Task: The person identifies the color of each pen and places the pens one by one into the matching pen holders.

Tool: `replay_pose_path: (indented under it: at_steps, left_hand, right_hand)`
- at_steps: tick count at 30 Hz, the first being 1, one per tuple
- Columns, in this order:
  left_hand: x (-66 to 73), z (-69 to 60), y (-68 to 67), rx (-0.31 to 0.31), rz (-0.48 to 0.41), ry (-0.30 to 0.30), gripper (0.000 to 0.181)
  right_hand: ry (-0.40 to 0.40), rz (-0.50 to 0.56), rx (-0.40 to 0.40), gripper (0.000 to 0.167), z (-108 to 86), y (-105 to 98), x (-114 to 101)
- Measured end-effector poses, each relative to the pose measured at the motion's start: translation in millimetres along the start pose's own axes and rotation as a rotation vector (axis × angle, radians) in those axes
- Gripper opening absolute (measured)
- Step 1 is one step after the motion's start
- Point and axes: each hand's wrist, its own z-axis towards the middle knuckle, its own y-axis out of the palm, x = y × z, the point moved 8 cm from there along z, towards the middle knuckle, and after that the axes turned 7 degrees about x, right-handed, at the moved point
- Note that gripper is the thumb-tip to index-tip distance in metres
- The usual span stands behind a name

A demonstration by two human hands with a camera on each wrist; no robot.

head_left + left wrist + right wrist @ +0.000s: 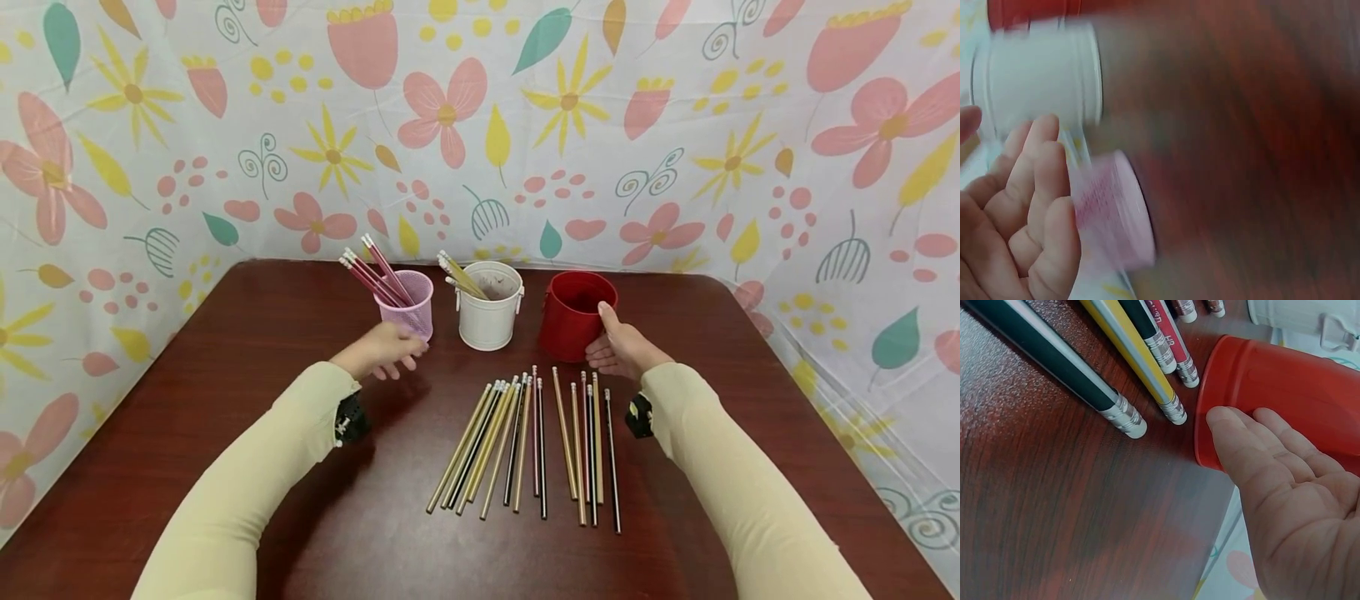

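A pink mesh cup holding red pencils stands at the left, with my left hand in front of it, fingers loosely bent and holding nothing. In the left wrist view the hand is beside the pink cup. My right hand is at the right side of the red bucket, fingers extended along its wall. The right wrist view shows the hand's fingers at the red bucket. Between them stands a white bucket with yellow pencils leaning inside.
Two groups of loose pencils lie on the brown table: a left group and a right group, in gold, black and red, erasers toward the containers. A flowered cloth hangs behind the table.
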Motion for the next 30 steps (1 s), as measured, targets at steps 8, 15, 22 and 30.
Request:
replay_pose_path:
  at_steps: [8, 15, 22, 30]
  left_hand:
    - [28.5, -14.4, 63.2, -0.151, 0.391, 0.107, 0.022]
    - [35.0, -17.9, 94.5, -0.235, 0.564, 0.102, 0.020]
    - [31.5, -17.1, 104.1, -0.250, 0.600, 0.087, 0.020]
    - [34.0, -14.7, 107.5, -0.241, 0.627, 0.095, 0.024]
  right_hand:
    - [0.006, 0.007, -0.008, 0.097, -0.2, 0, -1]
    - [0.029, 0.018, -0.032, 0.092, -1.2, -4, -5]
    - [0.068, 0.052, -0.104, 0.093, 1.5, -5, -4]
    - [0.115, 0.095, -0.169, 0.088, 2.8, -8, 1]
